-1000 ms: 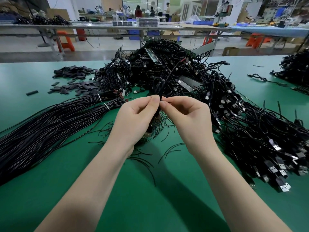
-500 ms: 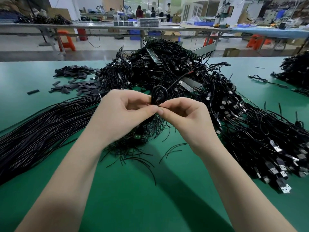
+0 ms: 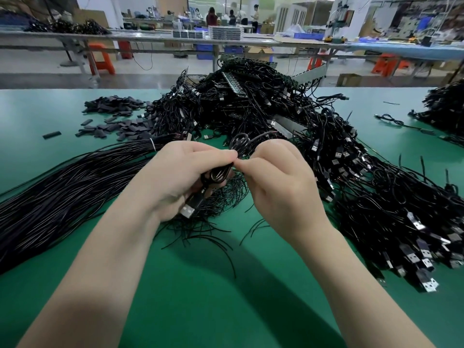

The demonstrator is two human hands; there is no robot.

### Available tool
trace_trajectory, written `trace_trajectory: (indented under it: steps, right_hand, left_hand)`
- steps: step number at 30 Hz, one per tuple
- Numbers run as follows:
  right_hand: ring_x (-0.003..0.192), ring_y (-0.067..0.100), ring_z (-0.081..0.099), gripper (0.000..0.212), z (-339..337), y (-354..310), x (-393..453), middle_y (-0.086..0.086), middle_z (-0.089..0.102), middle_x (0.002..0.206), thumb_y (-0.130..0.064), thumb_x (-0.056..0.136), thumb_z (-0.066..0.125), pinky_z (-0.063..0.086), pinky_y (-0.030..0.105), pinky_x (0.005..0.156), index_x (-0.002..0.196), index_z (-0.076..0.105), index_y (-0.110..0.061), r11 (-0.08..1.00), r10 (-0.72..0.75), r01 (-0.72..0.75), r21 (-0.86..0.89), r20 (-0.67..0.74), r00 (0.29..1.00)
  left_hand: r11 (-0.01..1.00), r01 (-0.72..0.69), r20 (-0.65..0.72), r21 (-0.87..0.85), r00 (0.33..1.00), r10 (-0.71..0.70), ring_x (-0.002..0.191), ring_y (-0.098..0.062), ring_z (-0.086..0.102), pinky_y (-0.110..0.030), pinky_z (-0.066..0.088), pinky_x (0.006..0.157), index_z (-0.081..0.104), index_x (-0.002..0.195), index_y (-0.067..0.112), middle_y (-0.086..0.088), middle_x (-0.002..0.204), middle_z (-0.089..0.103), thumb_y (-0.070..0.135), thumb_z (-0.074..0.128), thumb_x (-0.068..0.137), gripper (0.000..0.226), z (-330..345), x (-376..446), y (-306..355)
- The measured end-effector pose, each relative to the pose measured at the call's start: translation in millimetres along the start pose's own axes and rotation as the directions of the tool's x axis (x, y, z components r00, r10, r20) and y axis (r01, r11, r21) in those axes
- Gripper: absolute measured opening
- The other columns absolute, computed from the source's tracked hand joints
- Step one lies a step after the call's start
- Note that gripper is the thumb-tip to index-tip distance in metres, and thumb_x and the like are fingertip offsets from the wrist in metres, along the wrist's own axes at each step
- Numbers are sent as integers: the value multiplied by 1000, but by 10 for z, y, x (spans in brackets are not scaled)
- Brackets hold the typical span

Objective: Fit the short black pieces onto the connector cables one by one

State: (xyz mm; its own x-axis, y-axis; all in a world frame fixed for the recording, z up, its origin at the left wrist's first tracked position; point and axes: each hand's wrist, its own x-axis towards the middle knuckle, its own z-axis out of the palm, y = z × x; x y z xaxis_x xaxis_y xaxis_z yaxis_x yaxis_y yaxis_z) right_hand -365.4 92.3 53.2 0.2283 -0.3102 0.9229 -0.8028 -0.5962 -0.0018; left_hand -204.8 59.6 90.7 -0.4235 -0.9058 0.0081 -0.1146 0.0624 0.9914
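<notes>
My left hand (image 3: 180,177) grips a coiled black connector cable (image 3: 239,145) above the green table; its silver USB plug (image 3: 187,212) sticks out below my palm. My right hand (image 3: 278,179) pinches something thin at the coil's middle, fingertips against my left thumb; what it pinches is hidden. The short black pieces (image 3: 118,121) lie scattered in a heap at the back left. A large tangle of connector cables (image 3: 251,109) is piled behind my hands.
A bundle of long black wires (image 3: 62,187) fans out on the left. Cables with USB plugs (image 3: 414,247) spread along the right. Loose thin black ties (image 3: 216,227) lie under my hands. Another cable heap (image 3: 447,109) sits far right. Workbenches and people stand beyond the table.
My left hand has turned and closed round the coil, so the USB plug now shows under my palm. The coiled cable has risen slightly between my fingertips.
</notes>
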Motion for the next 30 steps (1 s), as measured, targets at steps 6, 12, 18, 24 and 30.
trace_trajectory:
  steps: [6, 12, 18, 24, 30]
  right_hand:
    - [59, 36, 55, 15, -9, 7, -9, 18, 57, 64, 17, 83, 58, 44, 43, 58, 79, 71, 11, 997, -63, 62, -42, -31, 998]
    - [64, 37, 56, 20, -71, 15, 47, 19, 57, 69, 19, 81, 62, 45, 45, 57, 93, 74, 8, 996, 34, -35, 85, 16, 999]
    - [72, 20, 59, 23, -127, -14, 106, 10, 62, 76, 5, 84, 68, 46, 30, 65, 100, 74, -11, 922, 242, -236, 306, 20, 970]
    - [71, 5, 60, 27, -190, -67, 167, -10, 67, 73, -3, 77, 70, 48, 18, 71, 77, 73, -30, 308, 585, -547, 779, 298, 754]
    - [68, 11, 61, 20, -193, -76, 182, -4, 64, 68, -4, 74, 74, 53, 20, 70, 73, 70, -23, -71, 619, -596, 800, 504, 602]
  left_hand:
    - [988, 57, 1, -144, 998, -57, 50, -7, 57, -24, 43, 54, 72, 61, 20, 1, 65, 63, 36, 76, 55, 18, 27, -6, 11]
    - [975, 90, 74, -204, 994, -77, 51, -7, 58, -22, 49, 53, 75, 62, 21, 3, 63, 63, 36, 80, 60, 17, -4, 24, -17]
    - [931, 79, 144, -356, 989, -29, 54, -5, 59, -20, 51, 56, 79, 72, 21, 6, 63, 65, 29, 71, 74, 11, 14, 33, -10]
    - [868, 75, 277, -491, 958, 74, 61, -6, 61, -21, 53, 64, 78, 77, 22, 7, 70, 65, 30, 70, 70, 13, 5, 9, -10]
    - [860, 46, 292, -508, 949, 121, 68, -8, 63, -22, 53, 69, 78, 81, 21, 4, 74, 67, 25, 79, 68, 14, 12, -5, -29]
